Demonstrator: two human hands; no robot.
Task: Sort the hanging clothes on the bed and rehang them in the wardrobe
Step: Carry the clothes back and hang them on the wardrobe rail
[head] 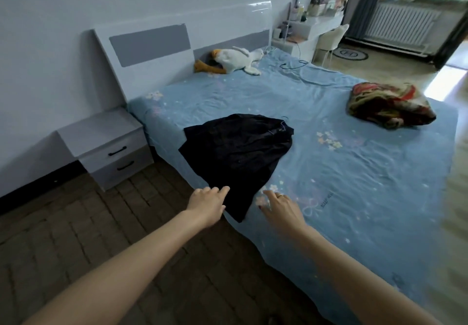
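On the blue floral bedsheet [354, 172] lies a limp dark garment [238, 152], hanger hook [285, 117] at its far end. Left hand [206, 204] and right hand [281, 206] reach empty, fingers loose; the hanger looks the best hold.

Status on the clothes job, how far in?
Done: nothing visibly; no wardrobe in view. In hand: left hand and right hand, both open and empty, reach toward the lower hem of the dark garment lying flat on the bed, its hanger hook showing at the top. Left: pick it up, rehang it.
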